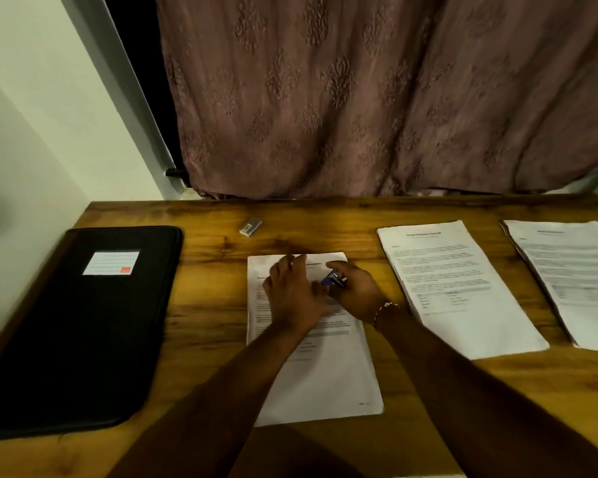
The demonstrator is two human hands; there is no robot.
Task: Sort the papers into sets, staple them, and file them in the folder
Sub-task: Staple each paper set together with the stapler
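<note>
Three sets of printed papers lie on the wooden table [221, 305]. The middle set [318, 374] is under both hands. My left hand [290, 291] rests flat on its upper part with fingers spread. My right hand [354, 291] grips a small blue stapler [334, 279] just right of the left hand, above the same sheets. A second set [456, 288] lies to the right, and a third set [573, 277] at the far right edge. The closed black folder [76, 332] with a white label lies on the left.
A small silver staple box [250, 226] sits near the table's back edge, beyond the middle papers. A patterned mauve curtain [359, 98] hangs behind the table. A pale wall [32, 132] borders the left side.
</note>
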